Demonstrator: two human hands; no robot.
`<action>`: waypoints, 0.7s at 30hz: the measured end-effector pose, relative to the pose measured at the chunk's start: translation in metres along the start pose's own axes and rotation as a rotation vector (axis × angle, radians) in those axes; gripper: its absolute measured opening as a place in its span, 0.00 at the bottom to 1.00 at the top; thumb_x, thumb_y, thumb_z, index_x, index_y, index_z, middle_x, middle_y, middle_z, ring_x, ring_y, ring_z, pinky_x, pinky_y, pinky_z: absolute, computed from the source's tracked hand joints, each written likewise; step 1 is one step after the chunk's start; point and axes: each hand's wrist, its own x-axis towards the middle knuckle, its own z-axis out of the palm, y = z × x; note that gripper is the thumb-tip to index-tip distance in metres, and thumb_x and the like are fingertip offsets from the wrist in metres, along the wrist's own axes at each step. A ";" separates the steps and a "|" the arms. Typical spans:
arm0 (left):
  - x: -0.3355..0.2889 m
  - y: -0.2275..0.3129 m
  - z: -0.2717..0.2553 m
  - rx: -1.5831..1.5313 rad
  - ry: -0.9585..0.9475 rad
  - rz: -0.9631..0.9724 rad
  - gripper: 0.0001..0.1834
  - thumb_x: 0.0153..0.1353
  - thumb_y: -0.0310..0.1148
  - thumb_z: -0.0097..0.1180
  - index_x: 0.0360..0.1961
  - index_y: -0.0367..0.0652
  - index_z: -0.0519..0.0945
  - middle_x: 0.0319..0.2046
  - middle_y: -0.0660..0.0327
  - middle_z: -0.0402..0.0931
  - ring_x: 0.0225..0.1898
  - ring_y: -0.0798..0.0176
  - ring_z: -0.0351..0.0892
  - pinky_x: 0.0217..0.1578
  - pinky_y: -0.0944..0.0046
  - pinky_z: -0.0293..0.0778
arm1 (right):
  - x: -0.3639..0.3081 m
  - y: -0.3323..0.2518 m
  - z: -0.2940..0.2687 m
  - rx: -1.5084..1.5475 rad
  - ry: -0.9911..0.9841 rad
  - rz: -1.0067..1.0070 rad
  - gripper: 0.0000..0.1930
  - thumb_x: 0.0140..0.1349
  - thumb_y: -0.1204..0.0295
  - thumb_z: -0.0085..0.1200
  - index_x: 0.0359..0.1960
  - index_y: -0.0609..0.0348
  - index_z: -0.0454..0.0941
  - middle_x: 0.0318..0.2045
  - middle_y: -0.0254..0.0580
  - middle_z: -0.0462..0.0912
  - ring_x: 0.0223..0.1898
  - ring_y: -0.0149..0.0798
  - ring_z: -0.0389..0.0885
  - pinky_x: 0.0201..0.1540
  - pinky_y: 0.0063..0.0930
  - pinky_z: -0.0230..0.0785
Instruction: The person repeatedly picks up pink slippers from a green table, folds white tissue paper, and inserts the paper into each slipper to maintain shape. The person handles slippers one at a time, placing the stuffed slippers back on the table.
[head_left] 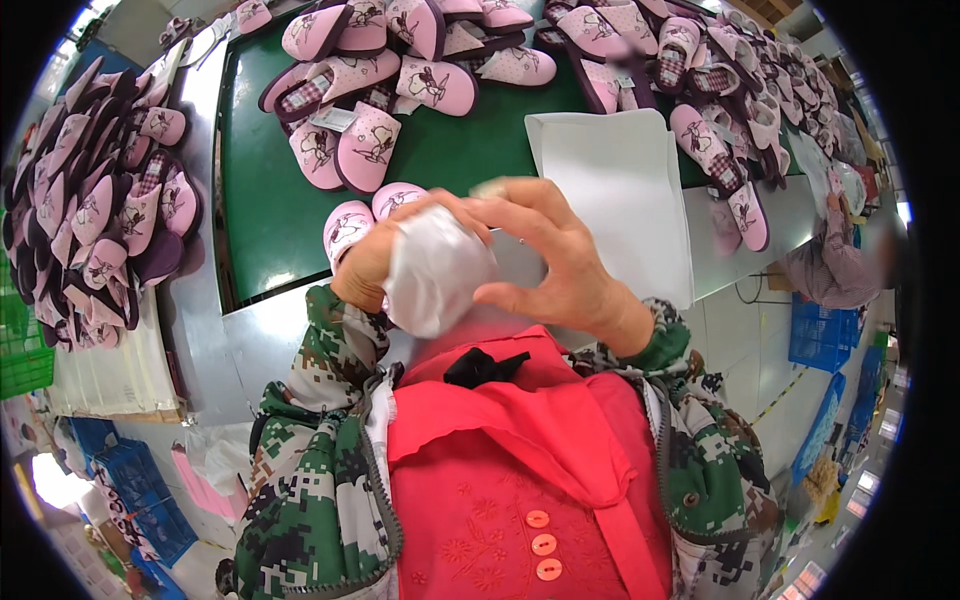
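My left hand [368, 262] is closed round a crumpled white wad [437, 275], perhaps paper, held in front of my chest. Motion smears the wad slightly, and it covers most of my left fingers. Just to its right, my right hand [560, 255] is open, the thumb apart from the curved fingers; its fingertips reach over toward the left hand. Behind my left hand, a pink slipper [347, 225] and another pink slipper [398, 196] sit side by side at the table's near edge, partly hidden by the hand.
Stacked white sheets [615, 190] lie on the green-topped table [270, 225], right of centre. Pink slippers [437, 85] with dark soles are heaped along its back. A tall slipper pile [95, 210] stands at left. Blue crates [822, 332] and another person [835, 255] are at right.
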 end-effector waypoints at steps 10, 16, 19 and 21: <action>-0.048 -0.103 -0.087 0.800 0.202 0.292 0.19 0.61 0.41 0.41 0.52 0.48 0.67 0.45 0.63 0.70 0.44 0.63 0.73 0.39 0.64 0.73 | -0.027 0.018 0.049 0.060 -0.052 0.053 0.25 0.39 0.65 0.64 0.44 0.49 0.75 0.40 0.44 0.71 0.41 0.48 0.71 0.44 0.38 0.65; -0.033 -0.067 -0.011 0.041 0.284 -0.057 0.18 0.63 0.43 0.39 0.50 0.48 0.70 0.44 0.66 0.72 0.46 0.60 0.73 0.42 0.57 0.72 | -0.047 0.001 0.054 -0.044 0.116 0.232 0.25 0.41 0.70 0.61 0.46 0.54 0.72 0.39 0.46 0.68 0.42 0.49 0.69 0.45 0.36 0.65; -0.038 -0.050 0.008 -0.211 0.293 -0.194 0.21 0.62 0.47 0.41 0.53 0.53 0.68 0.48 0.66 0.70 0.47 0.60 0.72 0.43 0.56 0.71 | -0.050 0.005 0.072 -0.219 0.204 0.288 0.30 0.43 0.72 0.58 0.53 0.56 0.66 0.45 0.50 0.66 0.48 0.52 0.66 0.51 0.37 0.62; -0.044 -0.062 -0.016 -0.069 0.353 -0.242 0.22 0.61 0.49 0.43 0.55 0.53 0.66 0.50 0.66 0.69 0.46 0.61 0.72 0.42 0.56 0.71 | -0.059 0.009 0.088 -0.330 0.224 0.266 0.32 0.43 0.71 0.58 0.54 0.57 0.64 0.50 0.52 0.64 0.52 0.54 0.65 0.54 0.38 0.61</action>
